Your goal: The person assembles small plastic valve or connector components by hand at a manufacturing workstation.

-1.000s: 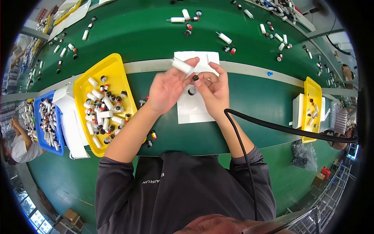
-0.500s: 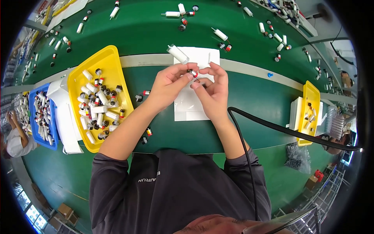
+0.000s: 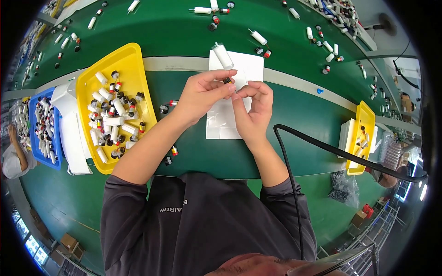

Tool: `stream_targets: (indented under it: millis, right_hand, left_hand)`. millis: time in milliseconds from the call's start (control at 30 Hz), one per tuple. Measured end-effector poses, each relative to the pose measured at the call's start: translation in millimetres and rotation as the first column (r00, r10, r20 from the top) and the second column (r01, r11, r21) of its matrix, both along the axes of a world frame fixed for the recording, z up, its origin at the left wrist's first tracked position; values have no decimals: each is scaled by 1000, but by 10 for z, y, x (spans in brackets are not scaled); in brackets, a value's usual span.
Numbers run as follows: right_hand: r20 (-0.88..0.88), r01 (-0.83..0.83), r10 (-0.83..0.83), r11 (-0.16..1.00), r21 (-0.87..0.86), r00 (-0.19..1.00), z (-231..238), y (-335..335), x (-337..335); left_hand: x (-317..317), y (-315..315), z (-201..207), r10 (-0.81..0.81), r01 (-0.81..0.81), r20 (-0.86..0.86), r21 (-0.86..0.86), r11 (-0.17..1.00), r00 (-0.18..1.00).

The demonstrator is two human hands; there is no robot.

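My left hand (image 3: pixel 206 94) is closed, pinching a small black-ended cylinder (image 3: pixel 227 80) between thumb and fingers. A larger white cylinder (image 3: pixel 223 56) with a pin at its far end sticks out beyond my left fingers. Whether that hand grips it or only touches it, I cannot tell. My right hand (image 3: pixel 253 108) has its thumb and forefinger pressed together close to the left fingertips. What they pinch is too small and hidden to name. Both hands are above a white sheet (image 3: pixel 219 126) on the green table.
A yellow tray (image 3: pixel 149 99) of white cylinders and small banded parts lies left, beside a blue tray (image 3: pixel 59 147). Another yellow tray (image 3: pixel 368 115) is at the right. A black cable (image 3: pixel 322 142) crosses the right side. Loose parts lie on the green surface (image 3: pixel 170 41) beyond.
The white cylinder has swung rightward and stands steeper. The small cylinder has turned, so its red band no longer shows. My right fingertips have closed up near the left ones.
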State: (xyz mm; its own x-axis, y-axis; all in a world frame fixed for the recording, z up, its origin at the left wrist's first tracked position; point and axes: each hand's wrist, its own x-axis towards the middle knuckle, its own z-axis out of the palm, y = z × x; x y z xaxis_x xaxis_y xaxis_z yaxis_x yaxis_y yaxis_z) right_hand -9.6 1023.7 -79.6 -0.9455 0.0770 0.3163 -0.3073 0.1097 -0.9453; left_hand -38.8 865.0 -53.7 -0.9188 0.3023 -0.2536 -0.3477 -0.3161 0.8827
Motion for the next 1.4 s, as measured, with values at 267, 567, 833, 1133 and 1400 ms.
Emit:
stream_targets:
  millis: [267, 567, 833, 1133, 1400]
  right_hand:
    - [-108, 19, 4, 977, 211, 994, 36, -41, 73]
    - [465, -146, 385, 870, -470, 797, 253, 351, -148]
    - [573, -167, 508, 823, -542, 643, 310, 430, -258]
    - [518, -54, 317, 887, -459, 794, 305, 298, -148]
    - [-21, -125, 134, 959, 255, 991, 217, 181, -124]
  left_hand:
    - [10, -14, -50, -6, 6, -15, -49, 999, 1000]
    - [-21, -75, -12, -124, 125, 17, -21, 992, 992]
    - [-17, -14, 50, -250, 239, -43, -181, 954, 967]
    - [74, 19, -25, -186, 174, -120, -109, 979, 975]
    - [-41, -13, 44, -5, 0, -82, -49, 999, 997]
